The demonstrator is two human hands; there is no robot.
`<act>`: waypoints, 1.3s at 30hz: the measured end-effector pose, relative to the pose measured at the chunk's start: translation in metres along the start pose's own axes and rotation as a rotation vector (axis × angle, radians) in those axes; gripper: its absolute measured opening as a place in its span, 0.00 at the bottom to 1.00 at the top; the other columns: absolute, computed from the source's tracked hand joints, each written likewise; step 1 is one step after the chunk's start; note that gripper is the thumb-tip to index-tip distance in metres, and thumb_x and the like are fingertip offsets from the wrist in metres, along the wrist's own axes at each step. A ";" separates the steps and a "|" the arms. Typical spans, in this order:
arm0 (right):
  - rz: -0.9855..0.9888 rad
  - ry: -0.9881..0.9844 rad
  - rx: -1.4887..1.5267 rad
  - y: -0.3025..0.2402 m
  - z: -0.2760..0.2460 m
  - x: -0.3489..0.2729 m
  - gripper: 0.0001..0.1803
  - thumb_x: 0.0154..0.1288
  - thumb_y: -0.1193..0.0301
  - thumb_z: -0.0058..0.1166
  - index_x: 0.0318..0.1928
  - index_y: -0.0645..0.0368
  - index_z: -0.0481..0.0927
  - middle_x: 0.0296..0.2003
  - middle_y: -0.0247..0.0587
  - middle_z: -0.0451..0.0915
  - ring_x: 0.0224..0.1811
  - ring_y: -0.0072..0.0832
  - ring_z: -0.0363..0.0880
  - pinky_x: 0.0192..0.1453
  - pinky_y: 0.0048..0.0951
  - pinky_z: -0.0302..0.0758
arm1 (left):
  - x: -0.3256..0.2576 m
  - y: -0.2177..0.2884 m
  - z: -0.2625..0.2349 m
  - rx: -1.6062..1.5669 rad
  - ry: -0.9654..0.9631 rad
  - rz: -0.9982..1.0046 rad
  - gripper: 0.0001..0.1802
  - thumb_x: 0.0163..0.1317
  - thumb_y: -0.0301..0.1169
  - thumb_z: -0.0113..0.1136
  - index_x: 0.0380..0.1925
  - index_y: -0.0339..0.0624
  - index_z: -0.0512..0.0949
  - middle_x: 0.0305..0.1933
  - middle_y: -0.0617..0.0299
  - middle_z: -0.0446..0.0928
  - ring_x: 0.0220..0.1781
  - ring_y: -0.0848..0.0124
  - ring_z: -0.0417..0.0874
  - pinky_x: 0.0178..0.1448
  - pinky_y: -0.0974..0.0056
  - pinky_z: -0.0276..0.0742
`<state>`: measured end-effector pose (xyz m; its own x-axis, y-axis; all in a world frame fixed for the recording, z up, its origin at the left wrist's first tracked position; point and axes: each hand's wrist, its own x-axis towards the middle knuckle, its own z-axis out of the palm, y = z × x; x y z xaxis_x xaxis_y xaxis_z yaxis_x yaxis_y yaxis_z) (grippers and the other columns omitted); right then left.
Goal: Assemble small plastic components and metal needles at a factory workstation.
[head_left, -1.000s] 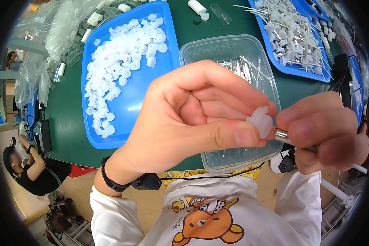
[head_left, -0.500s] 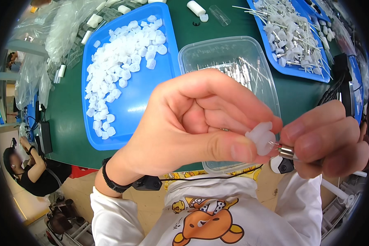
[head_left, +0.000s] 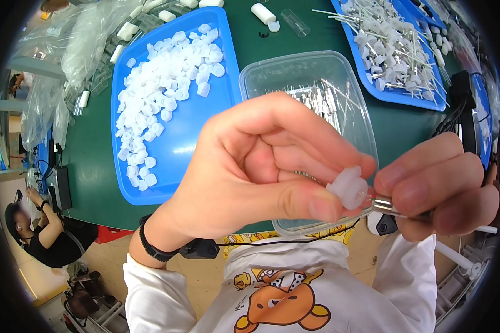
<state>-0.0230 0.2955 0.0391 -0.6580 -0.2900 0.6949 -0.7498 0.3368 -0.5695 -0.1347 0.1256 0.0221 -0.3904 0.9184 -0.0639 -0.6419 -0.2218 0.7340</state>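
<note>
My left hand (head_left: 261,166) pinches a small translucent white plastic cap (head_left: 349,187) between thumb and forefinger. Between thumb and fingers of my right hand (head_left: 436,188) is a small silver metal cylinder (head_left: 381,204), its end pointing at the cap. Thin wire-like leads show at that end, meeting the cap's open side; how deep they reach inside cannot be made out. Behind my left hand stands a clear plastic box (head_left: 372,125) holding many metal pins or thin leaded parts (head_left: 322,100).
A blue tray (head_left: 205,127) of loose white caps (head_left: 166,83) lies to the left on the green table (head_left: 86,183). At the far right, another blue tray (head_left: 366,86) carries capped parts on thin stems (head_left: 394,50). Plastic bags (head_left: 89,50) lie far left; a person (head_left: 47,227) sits beyond.
Both hands have shifted slightly left. The metal cylinder is now a little nearer the cap, and less of its thin leads shows between the two.
</note>
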 end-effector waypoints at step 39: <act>0.148 -0.039 -0.271 0.000 0.003 0.004 0.14 0.47 0.79 0.54 0.33 0.54 0.64 0.28 0.41 0.76 0.33 0.34 0.67 0.33 0.26 0.66 | 0.000 0.007 -0.001 0.083 0.055 -0.093 0.19 0.41 0.26 0.66 0.30 0.32 0.67 0.29 0.51 0.75 0.29 0.65 0.79 0.32 0.65 0.79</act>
<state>-0.0258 0.2918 0.0408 -0.7648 -0.2524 0.5928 -0.6034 0.6030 -0.5218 -0.1396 0.1239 0.0268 -0.3690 0.9139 -0.1691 -0.6211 -0.1071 0.7764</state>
